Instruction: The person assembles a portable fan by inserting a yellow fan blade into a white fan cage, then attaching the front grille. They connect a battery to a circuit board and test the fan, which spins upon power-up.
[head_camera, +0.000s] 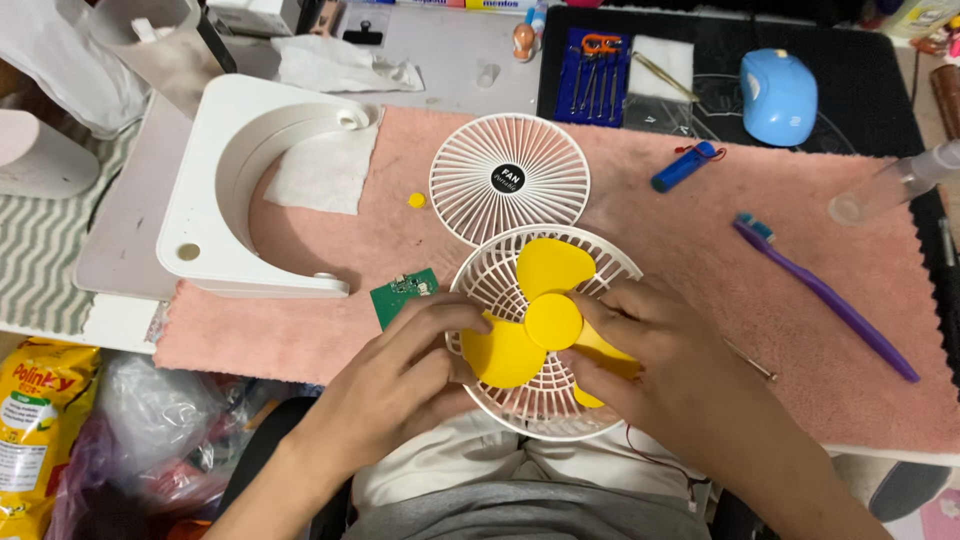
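On the pink towel (800, 330) at the bench's near edge, the white rear fan grille (545, 390) with yellow blade (545, 320) is gripped by the left hand (400, 385) and right hand (665, 365).

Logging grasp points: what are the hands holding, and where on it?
Both hands grip the fan's rear grille with its yellow blade: left hand on the left rim, right hand on the right side, fingers over the blade.

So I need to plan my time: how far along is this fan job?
Already apart: front grille, white stand and green circuit board lie loose on the pink towel. In hand: left hand and right hand grip the yellow blade in the rear grille. Everything remains unassembled.
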